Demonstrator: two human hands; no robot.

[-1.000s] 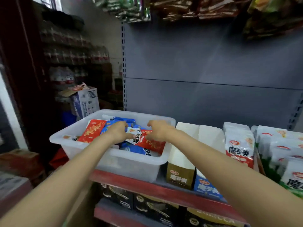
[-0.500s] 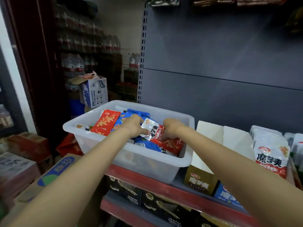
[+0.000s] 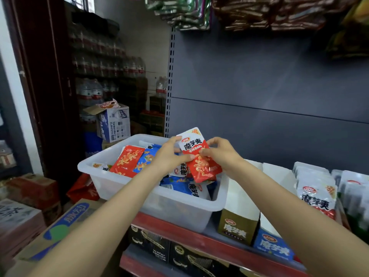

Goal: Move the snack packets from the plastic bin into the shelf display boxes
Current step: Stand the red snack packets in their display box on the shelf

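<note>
One red-and-white snack packet (image 3: 199,156) now lifted clear of plastic bin (image 3: 179,208), where a second ago both hands worked low among pile. Left hand (image 3: 169,154) and right hand (image 3: 221,152) each pinch it, grip clamped on opposite edges. Pick done; display boxes (image 3: 239,222) sit right of grip, lower.

Red-white packet (image 3: 197,154), translucent white bin (image 3: 123,182)

My arms hide part of plastic bin (image 3: 119,182) contents. Hanging packets (image 3: 259,15) blurred, cut by top edge. White packets (image 3: 316,193) cut by right edge. Back bottles (image 3: 95,62) too dim to read.
</note>
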